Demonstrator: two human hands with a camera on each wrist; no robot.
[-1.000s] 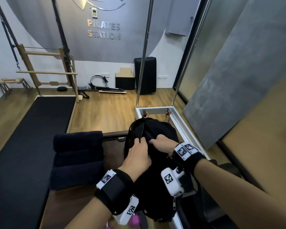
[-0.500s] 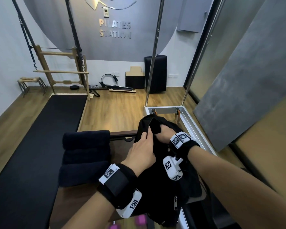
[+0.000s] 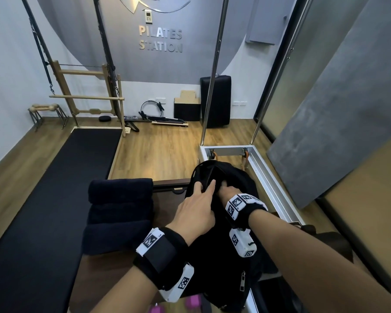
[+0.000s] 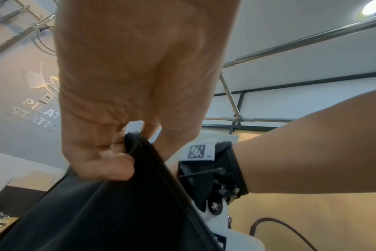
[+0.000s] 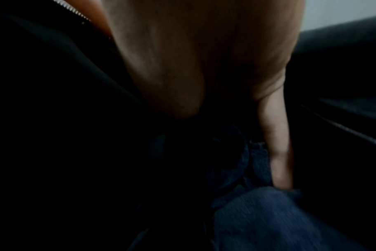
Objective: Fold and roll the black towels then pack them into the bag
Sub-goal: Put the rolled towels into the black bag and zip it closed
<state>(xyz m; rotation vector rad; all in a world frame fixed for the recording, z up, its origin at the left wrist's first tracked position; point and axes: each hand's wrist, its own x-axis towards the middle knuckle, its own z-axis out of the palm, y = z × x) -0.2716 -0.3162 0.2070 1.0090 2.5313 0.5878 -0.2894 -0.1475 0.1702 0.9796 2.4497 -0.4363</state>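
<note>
Left hand [image 3: 195, 213] grip pinching bag [image 3: 224, 263] rim; right hand [image 3: 228, 190] inside bag, grip unclear; towels [image 3: 120, 213] at 9 o'clock

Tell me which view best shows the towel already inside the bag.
Right wrist: it looks into the bag, where the right hand has fingers against dark towel fabric. In the head view the bag hides that towel; the left wrist view shows only the bag's zipper edge.

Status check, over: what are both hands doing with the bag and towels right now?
Left hand grips bag rim, holding it open. Right hand inside, pressing a towel down. Three rolled towels wait left of the bag. Nothing in the way.
</note>
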